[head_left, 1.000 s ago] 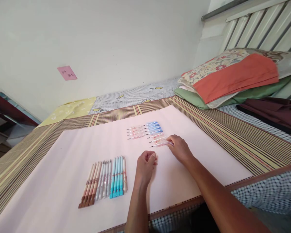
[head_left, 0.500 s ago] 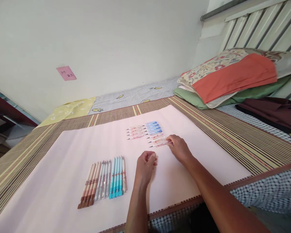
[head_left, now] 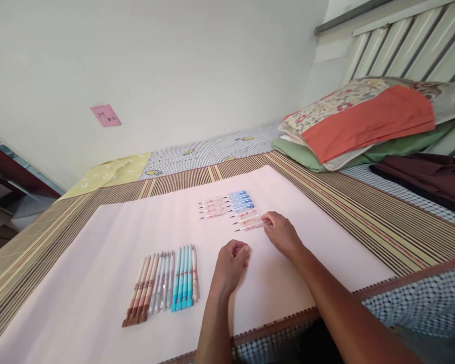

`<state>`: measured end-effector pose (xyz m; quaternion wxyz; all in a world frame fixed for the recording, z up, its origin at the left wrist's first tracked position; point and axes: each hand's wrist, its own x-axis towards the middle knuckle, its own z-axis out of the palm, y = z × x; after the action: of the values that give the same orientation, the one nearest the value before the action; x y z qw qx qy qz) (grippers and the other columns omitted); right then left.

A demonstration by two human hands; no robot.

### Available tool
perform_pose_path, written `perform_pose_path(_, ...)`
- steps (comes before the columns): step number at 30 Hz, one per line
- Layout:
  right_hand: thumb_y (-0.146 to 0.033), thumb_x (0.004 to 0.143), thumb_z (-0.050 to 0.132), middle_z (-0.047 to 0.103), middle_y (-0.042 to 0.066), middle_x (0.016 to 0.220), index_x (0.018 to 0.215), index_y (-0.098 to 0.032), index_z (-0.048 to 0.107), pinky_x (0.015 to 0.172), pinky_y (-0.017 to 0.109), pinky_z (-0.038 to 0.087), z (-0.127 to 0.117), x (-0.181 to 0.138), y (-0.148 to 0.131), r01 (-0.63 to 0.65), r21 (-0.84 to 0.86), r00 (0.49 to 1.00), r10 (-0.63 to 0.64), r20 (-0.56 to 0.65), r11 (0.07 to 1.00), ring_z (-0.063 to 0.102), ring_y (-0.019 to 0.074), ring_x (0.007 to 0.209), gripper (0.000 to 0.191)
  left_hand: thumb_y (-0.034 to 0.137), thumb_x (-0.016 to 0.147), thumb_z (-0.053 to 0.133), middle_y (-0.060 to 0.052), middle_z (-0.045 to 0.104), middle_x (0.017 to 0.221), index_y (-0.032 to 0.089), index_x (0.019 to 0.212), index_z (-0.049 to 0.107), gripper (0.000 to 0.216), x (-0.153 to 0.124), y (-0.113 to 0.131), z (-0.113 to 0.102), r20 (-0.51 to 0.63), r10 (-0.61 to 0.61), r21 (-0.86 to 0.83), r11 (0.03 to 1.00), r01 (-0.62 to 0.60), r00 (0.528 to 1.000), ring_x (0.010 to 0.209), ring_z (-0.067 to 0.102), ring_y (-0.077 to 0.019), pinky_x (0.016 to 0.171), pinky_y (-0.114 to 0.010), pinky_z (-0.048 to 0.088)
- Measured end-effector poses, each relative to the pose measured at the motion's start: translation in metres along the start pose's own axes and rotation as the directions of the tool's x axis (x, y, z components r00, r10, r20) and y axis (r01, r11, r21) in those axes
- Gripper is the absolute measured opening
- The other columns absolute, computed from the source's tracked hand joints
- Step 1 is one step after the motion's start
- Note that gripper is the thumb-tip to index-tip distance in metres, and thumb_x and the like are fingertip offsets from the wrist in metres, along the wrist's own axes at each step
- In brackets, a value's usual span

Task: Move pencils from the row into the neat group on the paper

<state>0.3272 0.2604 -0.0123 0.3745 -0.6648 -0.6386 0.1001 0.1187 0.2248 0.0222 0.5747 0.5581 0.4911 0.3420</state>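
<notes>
My right hand (head_left: 282,232) pinches the right end of the nearest pink-patterned pen refill (head_left: 248,227), which lies flat with its dark tip to the left. Just beyond it are more pink-patterned refills (head_left: 246,215) and a group with blue ends (head_left: 242,201). Another pink-patterned group (head_left: 212,208) lies to their left. My left hand (head_left: 233,260) hovers over the pale paper (head_left: 288,283) with fingers curled and thumb pressed in; whatever it holds is hidden.
Left of my hands lie rows of brown-and-peach pens (head_left: 142,290), clear pens (head_left: 162,283), turquoise pens (head_left: 182,278) and a cream pen (head_left: 194,273). A striped mat (head_left: 318,197) lies under the paper. Folded pillows (head_left: 367,121) and dark cloth (head_left: 420,174) are at right.
My left hand has shifted slightly right, towards the right hand. My right hand stays at the refill's end, and the rows look unchanged.
</notes>
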Motion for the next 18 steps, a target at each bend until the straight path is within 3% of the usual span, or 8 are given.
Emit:
perform_pose_path(5, -0.017, 0.088, 0.049, 0.068, 0.004, 0.095, 0.094, -0.022, 0.062, 0.078, 0.031, 0.047, -0.003, -0.001, -0.004, 0.062, 0.088, 0.991, -0.051, -0.120, 0.994, 0.063, 0.0185, 0.082, 0.015, 0.047, 0.085, 0.060, 0.000, 0.062, 0.058, 0.017, 0.090, 0.062, 0.031, -0.004, 0.002, 0.001, 0.095, -0.054, 0.072, 0.996, 0.047, 0.994, 0.045, 0.043, -0.0107, 0.048, -0.025, 0.031)
perform_pose_path(11, -0.017, 0.088, 0.050, 0.066, 0.005, 0.094, 0.092, -0.021, 0.062, 0.078, 0.031, 0.048, -0.004, -0.002, -0.010, 0.105, 0.102, 0.991, -0.096, -0.094, 0.989, 0.062, 0.0184, 0.081, 0.014, 0.048, 0.083, 0.061, 0.000, 0.063, 0.063, 0.017, 0.089, 0.061, 0.032, -0.005, 0.007, 0.002, 0.084, -0.028, 0.043, 0.999, 0.025, 0.996, 0.046, 0.043, -0.0099, 0.050, -0.025, 0.032)
perform_pose_path(18, -0.017, 0.089, 0.049, 0.066, 0.005, 0.094, 0.093, -0.022, 0.062, 0.079, 0.031, 0.048, -0.006, -0.001, -0.013, 0.124, 0.136, 0.983, -0.102, -0.152, 0.983, 0.062, 0.0191, 0.083, 0.014, 0.047, 0.082, 0.061, 0.000, 0.063, 0.063, 0.017, 0.088, 0.061, 0.031, -0.005, 0.007, 0.003, 0.090, -0.028, 0.051, 0.998, 0.023, 0.996, 0.046, 0.044, -0.0104, 0.050, -0.025, 0.032)
